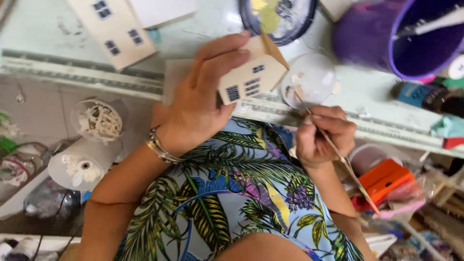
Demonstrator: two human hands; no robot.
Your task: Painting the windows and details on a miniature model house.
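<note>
My left hand (pixel 203 96) grips a small cream model house (pixel 251 76) with dark blue windows and a tan roof, tilted above the table's front edge. My right hand (pixel 323 135) pinches a thin paintbrush (pixel 338 152); the brush tip reaches up into a clear round lid (pixel 309 79) holding dabs of pale paint. A metal bracelet sits on my left wrist. My lap in a palm-leaf print fabric fills the lower middle.
A larger cream model house (pixel 116 31) lies at the back left. A dark palette plate (pixel 278 19) with yellow paint and a purple bucket (pixel 396 36) stand behind. A dark paint bottle (pixel 425 96) lies right. White containers (pixel 92 145) and orange items (pixel 384 181) sit below the table.
</note>
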